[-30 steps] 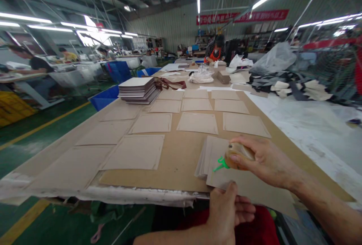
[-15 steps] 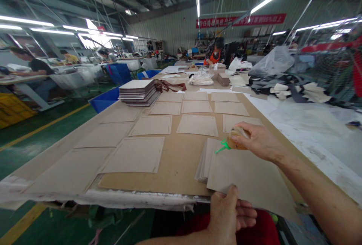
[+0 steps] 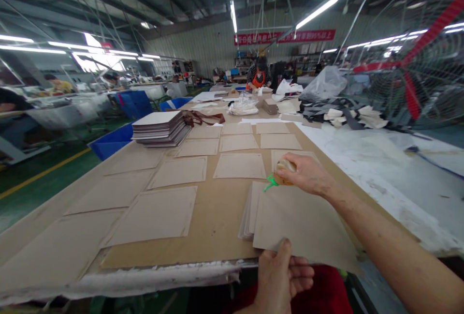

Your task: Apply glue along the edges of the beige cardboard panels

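Observation:
My right hand [image 3: 307,172] is wrapped around a squeeze bottle [image 3: 283,172] of amber-brown liquid, tipped with its green nozzle [image 3: 270,183] pointing down. The nozzle tip is at the far left corner of a grey-brown cardboard sheet [image 3: 302,224]; whether it touches cannot be told. At the near edge of that sheet, my left hand [image 3: 277,275] pinches the board, thumb on top and fingers beneath. Beneath the sheet's left side, a fanned stack of similar sheets [image 3: 248,217] shows.
Rows of cardboard sheets [image 3: 155,215] lie across the worktable [image 3: 213,231]. A pile of boards [image 3: 159,127] stands at the left beside brown straps [image 3: 199,117]. Fabric scraps [image 3: 340,111] and a large fan [image 3: 406,65] are at the right. A co-worker [image 3: 258,74] stands at the far end.
My view has turned slightly right, so the table and sheets sit further left and more of the fan shows. Both hands keep their holds, with the bottle by the same corner.

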`<move>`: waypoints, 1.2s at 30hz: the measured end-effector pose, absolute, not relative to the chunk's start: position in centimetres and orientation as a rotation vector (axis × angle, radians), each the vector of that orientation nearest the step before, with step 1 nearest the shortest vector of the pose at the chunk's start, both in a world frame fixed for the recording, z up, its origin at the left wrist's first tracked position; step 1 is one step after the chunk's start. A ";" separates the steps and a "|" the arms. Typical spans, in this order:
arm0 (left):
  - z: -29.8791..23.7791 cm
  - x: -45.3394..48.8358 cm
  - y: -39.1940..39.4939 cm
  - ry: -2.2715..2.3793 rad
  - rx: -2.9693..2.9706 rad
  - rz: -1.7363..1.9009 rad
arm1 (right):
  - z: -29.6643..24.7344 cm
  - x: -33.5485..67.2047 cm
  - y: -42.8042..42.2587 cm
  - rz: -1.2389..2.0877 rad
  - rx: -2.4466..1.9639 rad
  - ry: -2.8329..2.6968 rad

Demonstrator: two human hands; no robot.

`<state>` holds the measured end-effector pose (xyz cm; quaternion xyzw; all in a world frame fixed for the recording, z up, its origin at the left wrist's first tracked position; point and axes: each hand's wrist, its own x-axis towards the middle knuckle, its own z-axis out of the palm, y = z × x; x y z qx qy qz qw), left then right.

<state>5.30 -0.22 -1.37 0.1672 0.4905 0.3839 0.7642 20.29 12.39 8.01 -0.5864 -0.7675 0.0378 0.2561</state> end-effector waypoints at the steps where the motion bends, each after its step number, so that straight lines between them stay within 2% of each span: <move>1: -1.4 5.2 -0.3 1.061 0.377 0.840 | 8.2 20.4 12.3 0.106 -1.591 -2.092; 18: -2.5 4.1 -1.3 1.138 0.465 0.841 | 9.1 24.0 10.0 0.159 -1.705 -2.094; 36: -2.4 3.9 -1.0 1.198 0.473 0.794 | 8.5 31.5 4.1 0.190 -1.893 -1.859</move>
